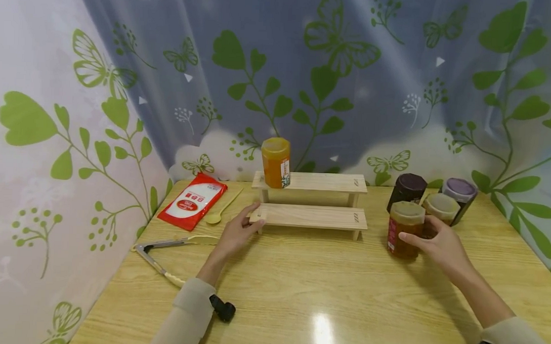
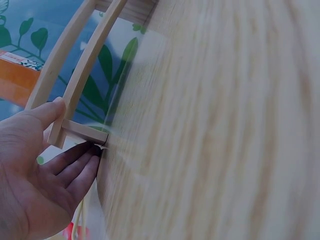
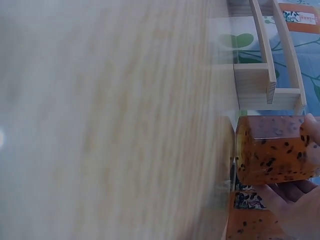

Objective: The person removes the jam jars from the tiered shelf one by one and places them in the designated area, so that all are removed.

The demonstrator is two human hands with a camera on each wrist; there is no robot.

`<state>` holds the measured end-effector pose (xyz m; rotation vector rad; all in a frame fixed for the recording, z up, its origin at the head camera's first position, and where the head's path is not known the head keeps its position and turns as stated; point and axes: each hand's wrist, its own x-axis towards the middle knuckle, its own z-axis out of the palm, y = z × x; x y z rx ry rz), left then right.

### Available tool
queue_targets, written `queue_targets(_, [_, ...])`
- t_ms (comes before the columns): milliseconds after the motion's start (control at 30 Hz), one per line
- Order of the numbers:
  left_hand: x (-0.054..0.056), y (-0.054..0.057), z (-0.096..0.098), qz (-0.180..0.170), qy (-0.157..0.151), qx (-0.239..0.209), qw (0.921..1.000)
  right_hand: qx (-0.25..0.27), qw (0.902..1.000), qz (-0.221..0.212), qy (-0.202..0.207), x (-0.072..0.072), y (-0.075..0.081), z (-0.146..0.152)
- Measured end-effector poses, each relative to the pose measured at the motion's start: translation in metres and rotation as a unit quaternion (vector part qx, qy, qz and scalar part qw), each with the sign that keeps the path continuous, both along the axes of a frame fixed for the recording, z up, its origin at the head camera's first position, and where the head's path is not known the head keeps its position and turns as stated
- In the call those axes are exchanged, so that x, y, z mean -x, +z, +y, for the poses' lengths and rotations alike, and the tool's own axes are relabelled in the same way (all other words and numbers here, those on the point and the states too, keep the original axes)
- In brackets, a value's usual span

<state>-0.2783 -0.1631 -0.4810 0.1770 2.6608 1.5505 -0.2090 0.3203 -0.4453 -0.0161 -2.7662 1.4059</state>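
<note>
My left hand [image 1: 238,232] grips the left end of the lower wooden shelf [image 1: 310,216]. In the left wrist view its thumb lies on the board's edge and its fingers are by the leg. On the upper shelf [image 1: 320,181], toward the left, stands a jar of orange preserve [image 1: 276,164]. To the right of the shelves, my right hand [image 1: 446,251] holds a jar of amber preserve [image 1: 405,232] between thumb and fingers. Dark specks fill this amber jar [image 3: 275,150] in the right wrist view. Whether its base touches the table I cannot tell.
Behind the held jar stand a dark-lidded jar [image 1: 409,189], a purple-lidded jar [image 1: 460,191] and a pale-lidded jar [image 1: 440,205]. Left of the shelves lie a red and white packet [image 1: 193,201], a yellow spoon [image 1: 214,218] and tongs [image 1: 156,259]. A printed curtain [image 1: 279,66] hangs behind.
</note>
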Motion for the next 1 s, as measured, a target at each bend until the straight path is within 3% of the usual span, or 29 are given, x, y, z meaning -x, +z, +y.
queue_targets(300, [-0.001,0.002,0.0,0.01,-0.002,-0.005,0.9999,-0.008,1.0,0.004,0.002,-0.005,0.0,0.008])
queue_targets(667, [0.0,0.001,0.001,0.005,0.002,0.003,1.0,0.025,0.9988,-0.019,0.038,-0.008,-0.009,0.02])
queue_targets(1000, [-0.001,0.002,0.0,0.009,-0.006,-0.006,0.9999,0.048,0.997,-0.023,0.056,-0.011,-0.002,0.022])
